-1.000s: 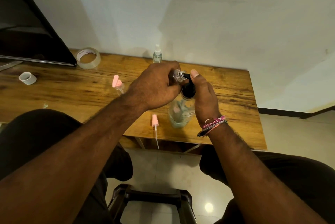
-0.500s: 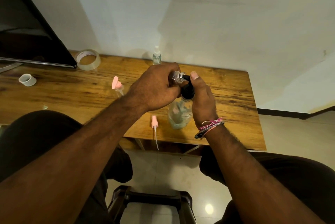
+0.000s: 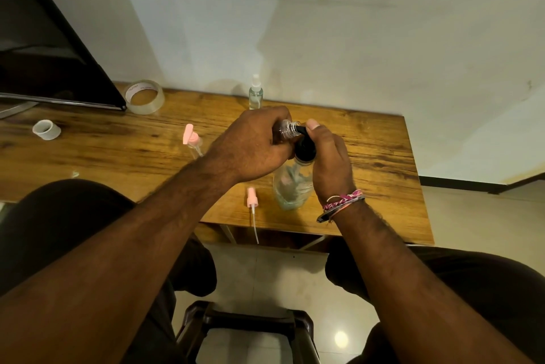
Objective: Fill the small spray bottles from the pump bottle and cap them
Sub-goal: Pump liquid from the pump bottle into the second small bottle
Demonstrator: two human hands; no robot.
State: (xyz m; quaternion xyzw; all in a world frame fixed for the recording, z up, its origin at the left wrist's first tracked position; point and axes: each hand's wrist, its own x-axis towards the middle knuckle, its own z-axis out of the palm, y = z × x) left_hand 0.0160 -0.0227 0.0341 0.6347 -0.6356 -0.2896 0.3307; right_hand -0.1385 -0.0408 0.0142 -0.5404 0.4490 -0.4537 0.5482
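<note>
Very little differs across the second. The left hand [image 3: 250, 145], gripping the uncapped small spray bottle [image 3: 287, 128] on its side, has kept the bottle's open neck against the black spout of the pump bottle [image 3: 295, 181], but both hands sit a touch lower over the desk [image 3: 380, 157] than a second ago. The right hand [image 3: 330, 163] has settled slightly, its thumb pressed on the black pump head [image 3: 305, 147], which may be a little further down; the view is too tight to be sure. The whole scene has slid slightly in frame, consistent with a small head movement.
</note>
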